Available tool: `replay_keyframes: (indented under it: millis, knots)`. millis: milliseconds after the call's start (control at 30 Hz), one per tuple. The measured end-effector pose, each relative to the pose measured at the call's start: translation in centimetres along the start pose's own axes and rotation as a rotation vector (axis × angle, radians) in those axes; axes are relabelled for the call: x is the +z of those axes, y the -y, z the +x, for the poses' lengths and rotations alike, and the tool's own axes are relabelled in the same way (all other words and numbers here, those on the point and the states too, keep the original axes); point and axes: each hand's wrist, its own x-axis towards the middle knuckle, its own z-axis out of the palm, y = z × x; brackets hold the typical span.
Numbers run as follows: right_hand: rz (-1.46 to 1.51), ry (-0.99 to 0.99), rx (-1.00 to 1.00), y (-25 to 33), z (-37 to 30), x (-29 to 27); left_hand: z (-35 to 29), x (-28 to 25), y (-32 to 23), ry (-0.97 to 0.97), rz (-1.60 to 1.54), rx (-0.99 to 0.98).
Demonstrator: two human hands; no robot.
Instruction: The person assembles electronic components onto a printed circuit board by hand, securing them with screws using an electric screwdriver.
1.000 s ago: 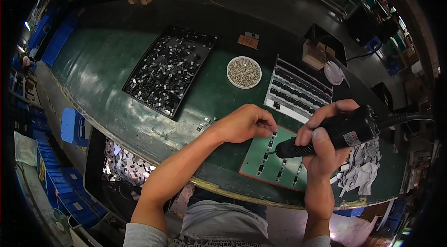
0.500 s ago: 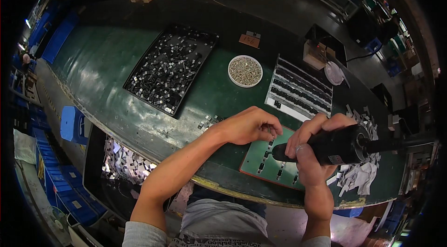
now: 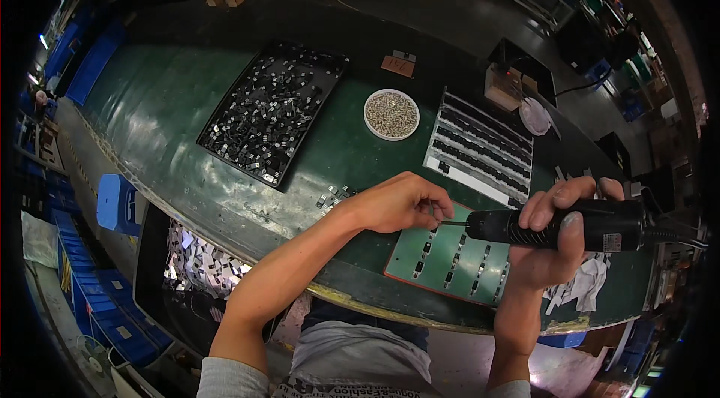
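Note:
My right hand (image 3: 536,267) is wrapped round a black electric screwdriver (image 3: 491,226). The tool lies nearly level, its thin bit pointing left and reaching the fingertips of my left hand (image 3: 405,204). Those left fingers are pinched together over the upper left of a green plate (image 3: 438,257); what they hold, if anything, is too small to make out. Short rows of small black parts with metal ends (image 3: 448,278) sit on the plate. Part of its right side is hidden by my right hand and the screwdriver.
A black tray of small black parts (image 3: 262,113) lies at the left. Beyond my left hand stands a white bowl of tiny metal pieces (image 3: 391,114). A white panel with dark strips (image 3: 480,144) lies behind the plate; white scraps (image 3: 581,282) are heaped at the right.
The screwdriver has swung from pointing down at the plate to nearly level, its bit now at my left fingertips. My right hand has moved right; my left hand has stayed almost still.

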Motion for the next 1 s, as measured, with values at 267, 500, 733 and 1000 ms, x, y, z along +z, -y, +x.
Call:
replay_keyframes:
  millis: [267, 500, 733, 1000]
  knots:
    - [0.011, 0.011, -0.004, -0.3, -0.2, 0.1, -0.1, -0.1, -0.2, 0.011, 0.005, 0.002]
    - [-0.061, 0.013, 0.177, 1.0, -1.1, 1.0, -0.1, -0.2, 0.4, -0.009, -0.067, -0.001]
    - [-0.102, 0.122, 0.413, 2.3, -3.1, 2.4, 0.1, -0.5, 0.1, -0.024, -0.021, -0.097]
    - [-0.101, 0.240, 0.386, 1.8, -3.1, 2.1, 0.0, -0.4, 0.3, 0.014, -0.038, -0.062]
